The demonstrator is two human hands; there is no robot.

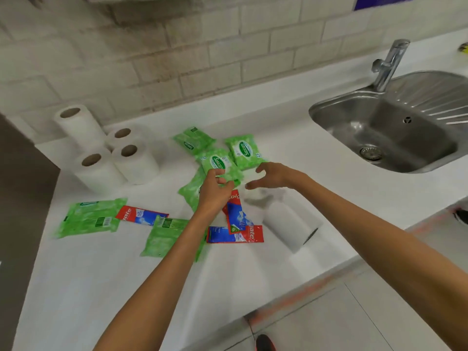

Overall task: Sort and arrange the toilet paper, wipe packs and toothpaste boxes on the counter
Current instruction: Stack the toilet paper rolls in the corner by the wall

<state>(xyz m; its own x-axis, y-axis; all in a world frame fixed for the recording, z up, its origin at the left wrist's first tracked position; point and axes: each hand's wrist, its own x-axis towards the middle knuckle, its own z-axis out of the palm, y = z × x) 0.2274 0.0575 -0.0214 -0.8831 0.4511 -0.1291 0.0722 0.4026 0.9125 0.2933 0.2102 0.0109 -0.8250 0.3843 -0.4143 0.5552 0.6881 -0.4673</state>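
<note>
Left hand (214, 190) pinches the near edge of the centre wipe pack (218, 162) on the counter (291, 150). Right hand (274, 174), fingers spread, grasping nothing, hovers just beside it.

A wipe pack (217, 160) reads "Sanicare" and "15"; a toothpaste box (222, 235) shows "gate".

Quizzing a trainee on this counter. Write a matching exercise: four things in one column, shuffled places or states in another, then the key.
1. lone toilet roll
2. grouped toilet rolls
3. tap
4. centre wipe pack

A. behind the sink
B. in the left hand's grip
C. lying on its side
D. standing on end

Pairs: 1-C, 2-D, 3-A, 4-B
</note>
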